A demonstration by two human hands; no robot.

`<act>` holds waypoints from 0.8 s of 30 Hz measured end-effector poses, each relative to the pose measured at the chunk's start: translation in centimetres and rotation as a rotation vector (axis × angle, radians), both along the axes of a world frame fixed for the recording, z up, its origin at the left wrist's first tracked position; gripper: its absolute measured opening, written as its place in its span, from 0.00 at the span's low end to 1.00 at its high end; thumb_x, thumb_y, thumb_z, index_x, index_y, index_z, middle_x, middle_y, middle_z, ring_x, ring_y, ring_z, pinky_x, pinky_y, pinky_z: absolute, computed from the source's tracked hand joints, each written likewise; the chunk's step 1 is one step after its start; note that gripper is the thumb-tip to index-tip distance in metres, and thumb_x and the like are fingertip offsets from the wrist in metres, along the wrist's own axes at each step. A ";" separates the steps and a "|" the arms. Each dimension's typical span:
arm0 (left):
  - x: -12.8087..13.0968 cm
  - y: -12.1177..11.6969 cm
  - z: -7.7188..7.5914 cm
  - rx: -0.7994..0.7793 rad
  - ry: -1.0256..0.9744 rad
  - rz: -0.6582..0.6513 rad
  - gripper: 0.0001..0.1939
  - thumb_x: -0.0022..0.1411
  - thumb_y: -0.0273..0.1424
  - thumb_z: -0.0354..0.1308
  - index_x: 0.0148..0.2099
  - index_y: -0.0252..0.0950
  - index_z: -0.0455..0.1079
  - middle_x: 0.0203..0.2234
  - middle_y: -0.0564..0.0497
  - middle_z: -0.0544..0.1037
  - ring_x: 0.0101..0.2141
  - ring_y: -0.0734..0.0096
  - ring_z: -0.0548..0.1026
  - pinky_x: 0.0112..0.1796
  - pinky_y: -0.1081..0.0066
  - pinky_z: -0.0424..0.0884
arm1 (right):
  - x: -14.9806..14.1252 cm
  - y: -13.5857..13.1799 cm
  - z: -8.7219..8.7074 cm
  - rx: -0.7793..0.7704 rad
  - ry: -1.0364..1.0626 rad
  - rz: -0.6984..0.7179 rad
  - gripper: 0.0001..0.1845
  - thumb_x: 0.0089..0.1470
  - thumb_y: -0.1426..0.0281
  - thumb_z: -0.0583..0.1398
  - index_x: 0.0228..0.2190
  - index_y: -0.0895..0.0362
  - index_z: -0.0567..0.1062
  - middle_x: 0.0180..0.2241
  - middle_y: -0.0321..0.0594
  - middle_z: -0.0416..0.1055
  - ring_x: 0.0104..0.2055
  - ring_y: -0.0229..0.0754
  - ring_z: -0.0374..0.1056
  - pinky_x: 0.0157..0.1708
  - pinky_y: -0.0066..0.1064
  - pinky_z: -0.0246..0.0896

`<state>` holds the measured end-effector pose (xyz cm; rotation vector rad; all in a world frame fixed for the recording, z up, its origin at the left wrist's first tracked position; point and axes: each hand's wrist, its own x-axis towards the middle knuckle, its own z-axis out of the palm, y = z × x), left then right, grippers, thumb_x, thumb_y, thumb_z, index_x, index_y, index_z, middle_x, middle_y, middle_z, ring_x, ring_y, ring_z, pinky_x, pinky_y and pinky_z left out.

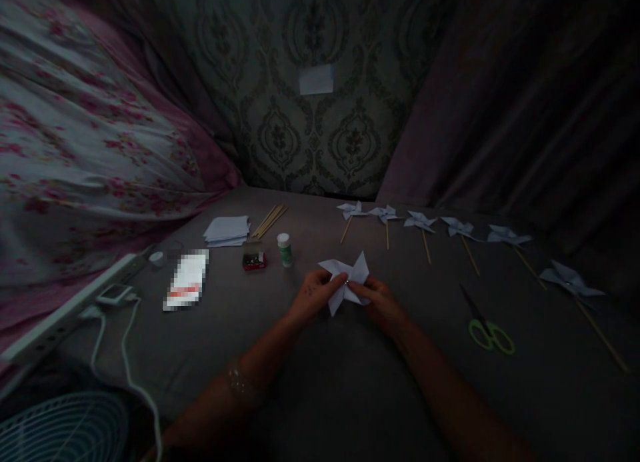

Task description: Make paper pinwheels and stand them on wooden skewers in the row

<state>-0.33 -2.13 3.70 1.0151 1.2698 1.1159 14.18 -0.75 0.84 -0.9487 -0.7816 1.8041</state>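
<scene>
Between my two hands is a white paper pinwheel (354, 274), its folded blades spread out and a small shiny pin head at its centre. My left hand (320, 290) grips it from the left, thumb pressed near the middle. From the right, my right hand (380, 301) pinches it, with the thumb beside the pin. Fingers behind the paper are hidden, and no stick shows on this pinwheel. Left of my hands stand a green glue bottle (285, 251) with a white cap and a small open red box (255, 260) of pins or tacks.
Finished pinwheels on sticks (420, 222) curve along the back right. Green-handled scissors (490, 335) lie right of my hands. At the back left are stacked paper (227, 230) and wooden sticks (270, 221). A power strip (75, 305) with white cables and a fan (65, 425) occupy the left.
</scene>
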 end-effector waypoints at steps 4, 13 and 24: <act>-2.2 0.7 2.0 0.100 0.219 -0.068 0.26 0.52 0.52 0.57 0.22 0.32 0.71 0.17 0.51 0.72 0.20 0.76 0.67 0.22 0.75 0.59 | 0.2 0.0 0.3 -0.043 0.077 0.000 0.19 0.29 0.67 0.74 0.29 0.57 0.79 0.27 0.39 0.78 0.30 0.43 0.73 0.36 0.35 0.66; -14.2 6.7 6.3 0.353 0.323 0.552 0.24 0.52 0.51 0.55 0.26 0.32 0.71 0.20 0.49 0.75 0.20 0.76 0.66 0.22 0.76 0.60 | 0.9 0.7 -0.7 -0.151 0.140 -0.102 0.16 0.32 0.71 0.73 0.28 0.55 0.78 0.31 0.36 0.77 0.34 0.41 0.72 0.36 0.32 0.68; -23.1 13.1 3.4 0.118 0.822 0.352 0.12 0.50 0.36 0.57 0.27 0.31 0.75 0.24 0.46 0.79 0.26 0.69 0.73 0.25 0.75 0.64 | 1.1 1.2 -1.7 -0.247 0.234 -0.138 0.16 0.34 0.72 0.73 0.29 0.54 0.77 0.32 0.34 0.77 0.34 0.40 0.73 0.31 0.29 0.71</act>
